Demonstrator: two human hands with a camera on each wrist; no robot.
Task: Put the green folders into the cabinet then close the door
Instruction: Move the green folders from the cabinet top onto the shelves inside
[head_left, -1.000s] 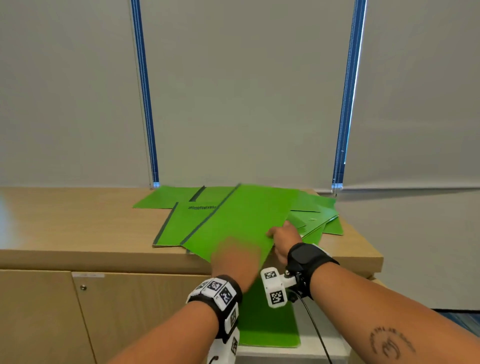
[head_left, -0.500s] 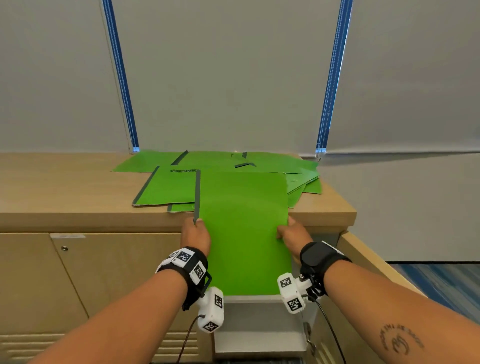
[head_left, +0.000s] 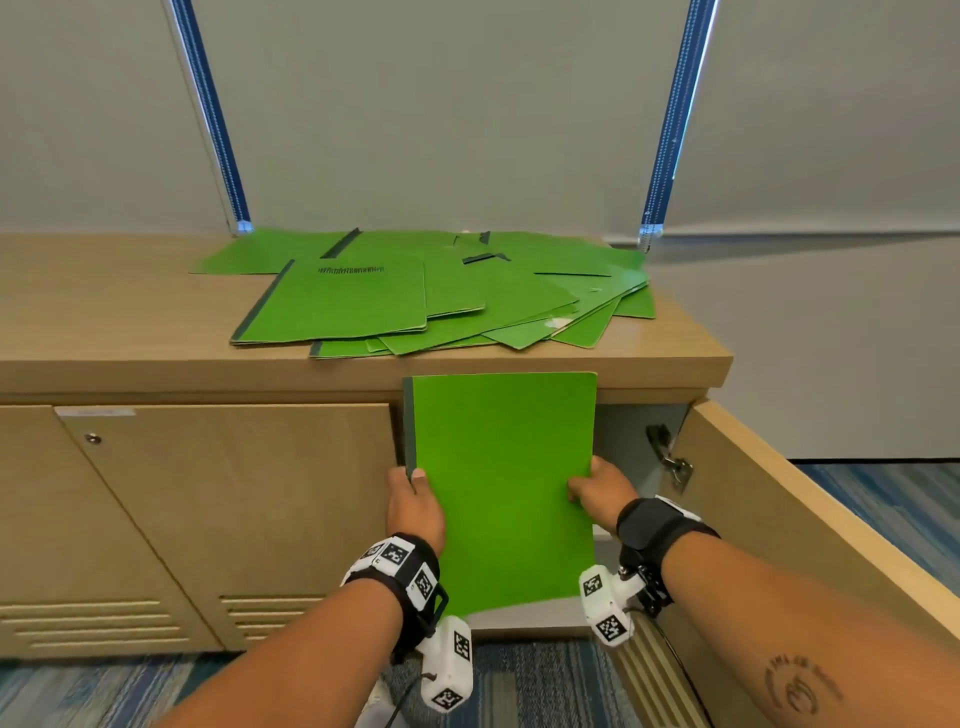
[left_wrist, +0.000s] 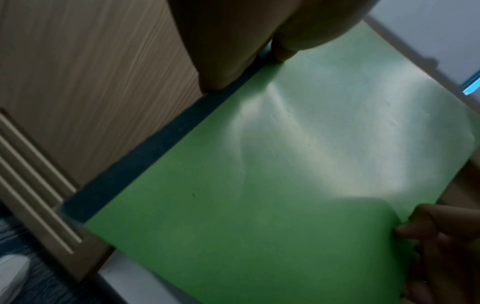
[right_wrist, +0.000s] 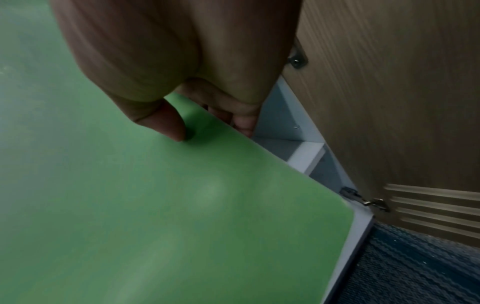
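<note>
I hold one green folder (head_left: 501, 488) with a dark spine flat in front of the open cabinet compartment (head_left: 636, 441). My left hand (head_left: 415, 506) grips its spine edge, thumb on top. My right hand (head_left: 597, 491) pinches the opposite edge; in the right wrist view the thumb (right_wrist: 168, 123) presses on the green cover (right_wrist: 182, 205) with fingers under it. The left wrist view shows the folder (left_wrist: 259, 185) and its dark spine beside the shut door. A loose pile of several green folders (head_left: 441, 291) lies on the cabinet top (head_left: 104, 312). The cabinet's inside is mostly hidden by the folder.
The open cabinet door (head_left: 789, 514) swings out to the right, with a hinge (head_left: 670, 457) showing. To the left is a shut wooden door (head_left: 234, 509) with vent slots. Patterned blue carpet (head_left: 530, 680) covers the floor. A grey wall with two blue strips stands behind.
The folder has come off the pile and down from the cabinet top to the front of the open compartment. Both hands lowered with it, and the view tilted down.
</note>
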